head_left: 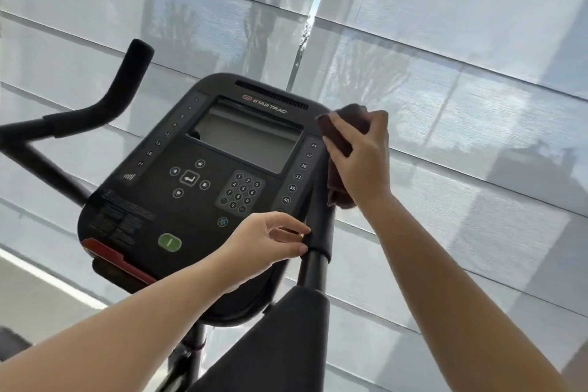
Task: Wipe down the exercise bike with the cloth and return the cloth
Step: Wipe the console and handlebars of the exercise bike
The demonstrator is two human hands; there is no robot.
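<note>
The exercise bike's black console (203, 188) fills the middle of the view, with a grey screen, a number keypad and a green button. My right hand (362, 159) grips a dark brown cloth (339, 140) wrapped round the top of the right handlebar (318, 232), beside the console's right edge. Lower down, my left hand (264, 242) reaches across the console's lower right corner, and its fingertips touch the handlebar's black grip. The left handlebar (127, 79) curves up at the far left, untouched.
Pale roller blinds (445, 41) over a window fill the background right behind the bike. A grey padded part of the bike (286, 344) rises at the bottom centre. A strip of floor (38, 305) shows at the lower left.
</note>
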